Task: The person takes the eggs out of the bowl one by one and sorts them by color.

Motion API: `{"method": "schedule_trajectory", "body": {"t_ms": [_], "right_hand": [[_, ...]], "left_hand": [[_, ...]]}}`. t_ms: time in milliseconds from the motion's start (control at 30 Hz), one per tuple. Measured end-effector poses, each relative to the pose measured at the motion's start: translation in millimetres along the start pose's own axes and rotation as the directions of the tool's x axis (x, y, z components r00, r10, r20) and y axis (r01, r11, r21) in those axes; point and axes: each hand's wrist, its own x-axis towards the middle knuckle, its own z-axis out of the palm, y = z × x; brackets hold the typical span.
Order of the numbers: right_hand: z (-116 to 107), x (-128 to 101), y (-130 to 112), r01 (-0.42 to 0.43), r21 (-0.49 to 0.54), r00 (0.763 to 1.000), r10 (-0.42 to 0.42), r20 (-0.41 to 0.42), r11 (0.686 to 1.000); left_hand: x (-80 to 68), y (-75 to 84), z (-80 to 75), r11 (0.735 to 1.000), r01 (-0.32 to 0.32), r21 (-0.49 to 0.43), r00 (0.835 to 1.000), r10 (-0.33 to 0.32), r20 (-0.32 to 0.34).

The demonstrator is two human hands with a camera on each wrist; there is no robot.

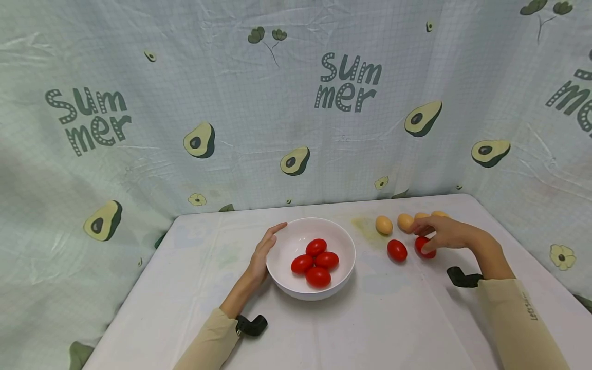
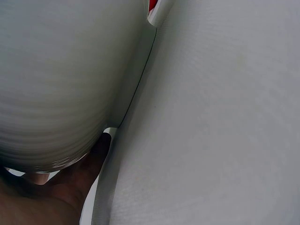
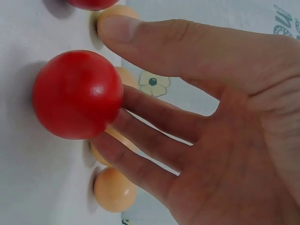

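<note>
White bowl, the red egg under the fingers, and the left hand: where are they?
white bowl (image 1: 281, 275), head view, near outer wall
red egg (image 3: 77, 93), right wrist view, middle
left hand (image 1: 262, 254), head view, back of hand

Bowl (image 1: 344, 246) at mid worktop (image 1: 379, 318) with four eggs (image 1: 316, 261) inside, left hand (image 1: 262, 252) against its left rim, two more eggs (image 1: 396, 250) to its right, right hand (image 1: 441, 232) on the farther one, four others (image 1: 384, 224) behind.
</note>
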Motion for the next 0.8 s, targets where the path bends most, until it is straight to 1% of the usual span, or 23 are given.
{"method": "schedule_trajectory", "body": {"t_ms": [200, 433, 667, 800], "right_hand": [[-2, -1, -5, 0.052, -0.001, 0.998, -0.052, -0.035, 0.999], [-2, -2, -17, 0.111, -0.047, 0.987, -0.116, -0.115, 0.993], [-4, -5, -36, 0.205, -0.088, 0.955, -0.219, -0.198, 0.975], [-3, -7, -50, 0.246, -0.11, 0.936, -0.266, -0.23, 0.963]], "left_hand": [[-0.4, 0.1, 0.2, 1.0, -0.001, -0.002, 1.0, 0.001, -0.003], [-0.4, -0.2, 0.1, 1.0, -0.001, -0.005, 1.0, 0.001, -0.002], [0.0, 0.5, 0.6, 1.0, -0.013, -0.014, 1.0, 0.013, 0.002], [-0.2, 0.3, 0.3, 1.0, -0.008, -0.009, 1.0, 0.008, -0.004]]}}
